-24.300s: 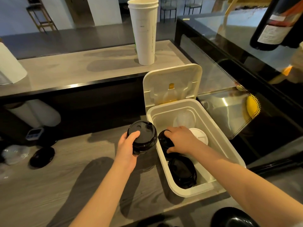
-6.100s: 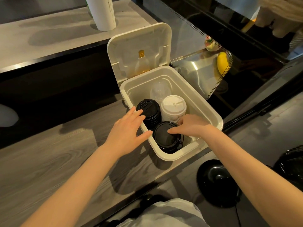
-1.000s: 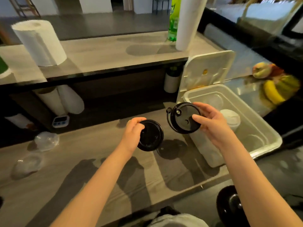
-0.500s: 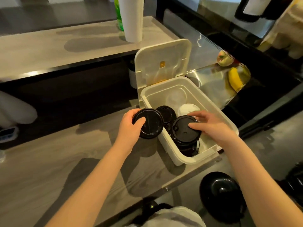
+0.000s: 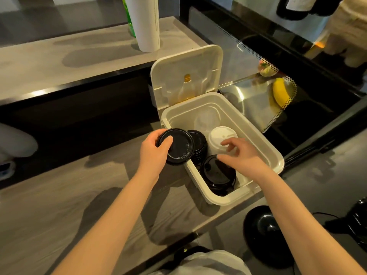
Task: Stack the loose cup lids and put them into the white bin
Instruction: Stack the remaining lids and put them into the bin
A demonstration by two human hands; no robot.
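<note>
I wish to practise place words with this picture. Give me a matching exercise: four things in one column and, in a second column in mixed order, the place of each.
Things
1. loose black lid
2. white lid stack
3. banana
4. tall paper cups

Places
A. on the upper counter
B. held in the left hand
C. inside the white bin
D. behind the glass on the right

Pairs: 1-B, 2-C, 3-D, 4-A
</note>
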